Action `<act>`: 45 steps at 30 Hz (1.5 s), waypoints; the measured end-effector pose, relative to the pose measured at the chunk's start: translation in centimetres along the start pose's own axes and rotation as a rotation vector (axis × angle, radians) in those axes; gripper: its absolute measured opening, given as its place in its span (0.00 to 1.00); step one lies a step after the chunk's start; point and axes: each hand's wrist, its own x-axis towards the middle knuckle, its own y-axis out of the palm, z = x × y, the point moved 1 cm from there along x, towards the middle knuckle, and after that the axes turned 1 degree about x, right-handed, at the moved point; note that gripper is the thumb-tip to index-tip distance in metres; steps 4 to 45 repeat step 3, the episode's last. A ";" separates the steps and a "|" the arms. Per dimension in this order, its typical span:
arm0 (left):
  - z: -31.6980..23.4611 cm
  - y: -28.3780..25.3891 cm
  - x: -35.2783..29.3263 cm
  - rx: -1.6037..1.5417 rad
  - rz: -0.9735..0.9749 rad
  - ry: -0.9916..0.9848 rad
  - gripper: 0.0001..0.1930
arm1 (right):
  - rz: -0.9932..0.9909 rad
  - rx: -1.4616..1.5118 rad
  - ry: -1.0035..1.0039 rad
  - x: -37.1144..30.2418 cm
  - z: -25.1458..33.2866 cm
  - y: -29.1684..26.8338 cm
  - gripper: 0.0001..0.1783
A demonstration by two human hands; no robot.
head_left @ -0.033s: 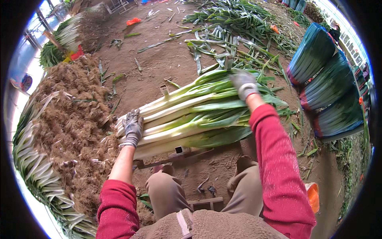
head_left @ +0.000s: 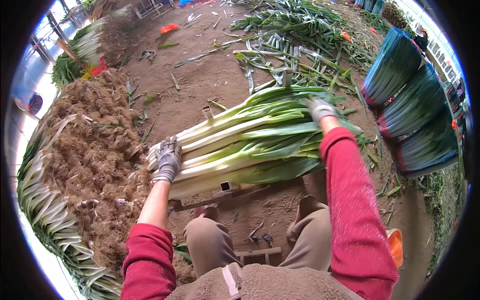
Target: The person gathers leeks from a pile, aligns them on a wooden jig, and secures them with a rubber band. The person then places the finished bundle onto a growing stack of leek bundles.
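Observation:
A thick bundle of leeks [head_left: 250, 145] lies across a low metal frame [head_left: 226, 189] in front of my knees, white stalk ends to the left, green leaves to the right. My left hand [head_left: 167, 159], in a grey glove, presses flat with fingers spread against the white cut ends. In a matching grey glove, my right hand [head_left: 320, 109] reaches over the bundle's leafy part and curls down onto the leaves. Both sleeves are red.
A big heap of brown cut roots [head_left: 85, 150] fills the left, with a row of trimmed leeks [head_left: 45, 215] along its outer edge. Stacked leek bundles in blue wrapping [head_left: 410, 115] stand at the right. Loose green leaves [head_left: 285, 45] litter the dirt floor beyond.

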 end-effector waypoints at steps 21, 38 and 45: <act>0.1 -0.8 0.8 -0.007 0.176 -0.107 0.33 | 0.312 0.359 0.315 1.9 -11.9 6.5 0.34; 0.1 -0.8 0.8 -0.007 0.176 -0.107 0.33 | 0.312 0.359 0.315 1.9 -11.9 6.5 0.34; 0.1 -0.8 0.8 -0.007 0.176 -0.107 0.33 | 0.312 0.359 0.315 1.9 -11.9 6.5 0.34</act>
